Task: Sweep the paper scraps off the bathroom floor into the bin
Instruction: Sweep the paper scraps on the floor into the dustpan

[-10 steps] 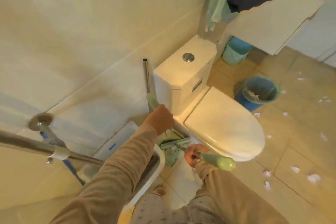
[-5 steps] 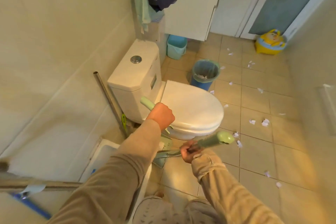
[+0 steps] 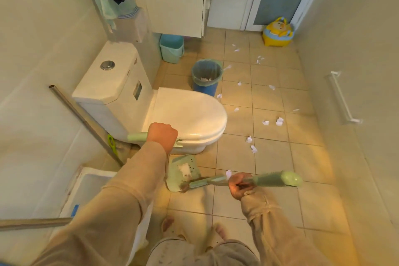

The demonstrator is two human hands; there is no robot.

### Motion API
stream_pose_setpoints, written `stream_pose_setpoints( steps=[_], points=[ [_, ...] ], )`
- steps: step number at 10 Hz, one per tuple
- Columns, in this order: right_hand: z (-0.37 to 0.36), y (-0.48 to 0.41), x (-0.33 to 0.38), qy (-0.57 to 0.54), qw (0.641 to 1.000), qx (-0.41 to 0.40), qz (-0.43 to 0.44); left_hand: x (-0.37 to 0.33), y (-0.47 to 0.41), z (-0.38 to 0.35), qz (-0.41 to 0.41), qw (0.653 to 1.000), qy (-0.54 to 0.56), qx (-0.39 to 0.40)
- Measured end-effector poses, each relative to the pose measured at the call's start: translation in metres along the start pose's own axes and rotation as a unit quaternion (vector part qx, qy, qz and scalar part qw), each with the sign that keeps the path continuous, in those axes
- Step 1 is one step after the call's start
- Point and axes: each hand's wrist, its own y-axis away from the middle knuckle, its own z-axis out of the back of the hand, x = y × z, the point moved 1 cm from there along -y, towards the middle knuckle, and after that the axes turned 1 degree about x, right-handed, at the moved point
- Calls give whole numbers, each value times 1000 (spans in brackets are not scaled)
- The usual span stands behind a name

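My left hand is closed around the pale green dustpan handle in front of the toilet. The green dustpan hangs below it, near the floor, with a bit of white paper in it. My right hand grips the green broom handle, held roughly level, its brush end at the dustpan's lip. White paper scraps lie scattered over the beige floor tiles right of the toilet and toward the door. A blue bin with a liner stands beyond the toilet bowl, some paper inside.
A white toilet with its lid down fills the centre-left. A metal pole leans against the left wall. Behind are a teal bucket, a white cabinet, a yellow potty by the door, and a wall rail on the right.
The view has swung right from the wall to the open floor. Both hands have lifted the dustpan and broom out from beside the toilet toward its front.
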Motion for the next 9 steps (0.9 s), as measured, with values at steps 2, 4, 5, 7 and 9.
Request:
stream_pose_setpoints(
  steps=[2, 4, 5, 7, 9],
  points=[
    [58, 16, 18, 117, 993, 26, -4, -39, 4, 6, 2, 999, 21, -31],
    [82, -1, 30, 249, 967, -61, 14, -80, 9, 14, -16, 999, 29, -29],
    [93, -6, 30, 280, 958, -65, 10, -95, 11, 13, -17, 999, 33, -31],
    [117, -18, 9, 424, 900, -76, 63, -110, 12, 10, -15, 999, 44, -28],
    [112, -36, -10, 548, 820, -163, -23, -111, 23, -2, -36, 998, 49, 25]
  ],
)
